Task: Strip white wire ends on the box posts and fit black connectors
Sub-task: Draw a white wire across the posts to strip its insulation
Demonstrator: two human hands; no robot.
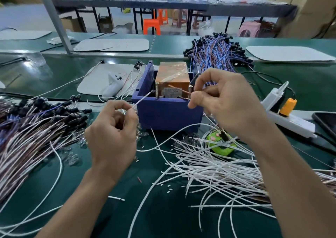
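White wire [143, 97] pinched by left hand [112, 134]; right hand [223, 99] grips brown wire [179, 90] over green bench [127, 192].

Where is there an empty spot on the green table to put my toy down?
Bare green mat lies between the forearms, and left of the white pad. Crowded: wire bundle on the left, white wires on the right.

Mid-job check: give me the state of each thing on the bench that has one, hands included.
left hand: pinching a white wire, its end at the left post
right hand: pinching a brown wire at the right post
blue box: open-topped, upright
white wires: loose pile, right
finished wires: connectors fitted, piled left
power strip: orange plug in
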